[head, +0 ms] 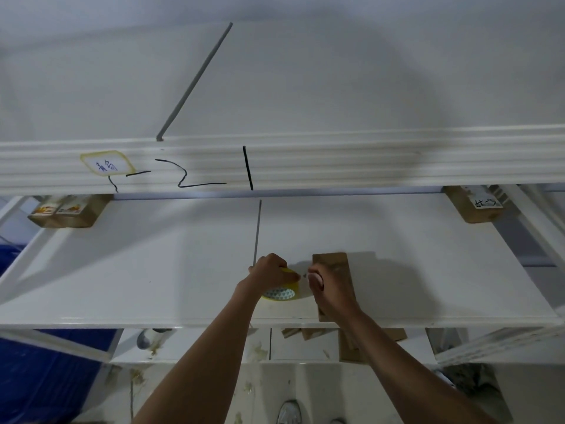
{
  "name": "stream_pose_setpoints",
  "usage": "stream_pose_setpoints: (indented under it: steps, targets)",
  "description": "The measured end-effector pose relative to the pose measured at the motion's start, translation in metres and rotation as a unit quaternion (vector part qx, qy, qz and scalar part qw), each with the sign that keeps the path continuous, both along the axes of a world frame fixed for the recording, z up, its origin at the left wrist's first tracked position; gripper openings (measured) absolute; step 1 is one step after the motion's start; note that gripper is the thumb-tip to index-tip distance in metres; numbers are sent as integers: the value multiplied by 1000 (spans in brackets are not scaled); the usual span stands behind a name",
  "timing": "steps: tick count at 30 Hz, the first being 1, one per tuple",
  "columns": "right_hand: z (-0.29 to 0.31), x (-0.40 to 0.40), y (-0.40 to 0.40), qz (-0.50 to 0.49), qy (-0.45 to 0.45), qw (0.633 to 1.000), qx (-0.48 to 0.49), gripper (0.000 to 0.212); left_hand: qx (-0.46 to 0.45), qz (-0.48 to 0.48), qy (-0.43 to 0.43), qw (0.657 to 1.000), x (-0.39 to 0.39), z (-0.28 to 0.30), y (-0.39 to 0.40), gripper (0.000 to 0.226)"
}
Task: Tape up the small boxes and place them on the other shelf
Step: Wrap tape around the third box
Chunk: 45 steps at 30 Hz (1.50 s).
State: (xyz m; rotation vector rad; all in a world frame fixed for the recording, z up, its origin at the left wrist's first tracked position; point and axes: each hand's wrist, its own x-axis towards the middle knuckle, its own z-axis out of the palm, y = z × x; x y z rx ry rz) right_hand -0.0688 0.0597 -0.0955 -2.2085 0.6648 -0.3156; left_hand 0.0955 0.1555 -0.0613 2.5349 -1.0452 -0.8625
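Note:
A yellow roll of tape point(282, 293) with a patterned inner core lies on the white middle shelf point(153, 270). My left hand point(269, 267) grips the top of the roll. Just to its right, my right hand point(327, 286) is curled, its fingertips pinched near the roll's edge; whether they hold the tape end is too small to tell. A small brown cardboard box point(333, 261) lies flat on the shelf under and behind my right hand.
A thick white shelf beam point(336, 160) with black marker lines and a yellow-edged label point(105, 165) crosses above. Brown boxes sit at the shelf's back left point(70, 211) and back right point(472, 206). More cardboard pieces point(351, 341) lie on the lower shelf. My shoe point(289, 411) stands below.

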Motion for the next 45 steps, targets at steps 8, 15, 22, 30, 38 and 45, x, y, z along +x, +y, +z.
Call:
stream_pose_setpoints:
  steps: [8, 15, 22, 30, 38, 45]
  targets:
    - [-1, -1, -1, 17, 1, 1000, -2, 16, 11, 6, -6, 1000, 0, -3, -1, 36]
    - [5, -7, 2, 23, 6, 1000, 12, 18, 11, 1, -9, 1000, 0, -3, -1, 31]
    - [6, -11, 2, 40, 15, 999, 19, 18, 11, 5, 2, 1000, -2, 1, -2, 27]
    - [12, -14, 2, 50, 28, 998, 15, 11, 16, 20, 11, 1000, -3, 0, -2, 30]
    - [19, -16, 3, 45, 28, 998, 41, 16, 8, 17, 23, 1000, -2, -2, -2, 28]
    - [25, -16, -2, -32, 10, 993, 116, 5, -3, -12, -9, 1000, -5, 1, -4, 26]
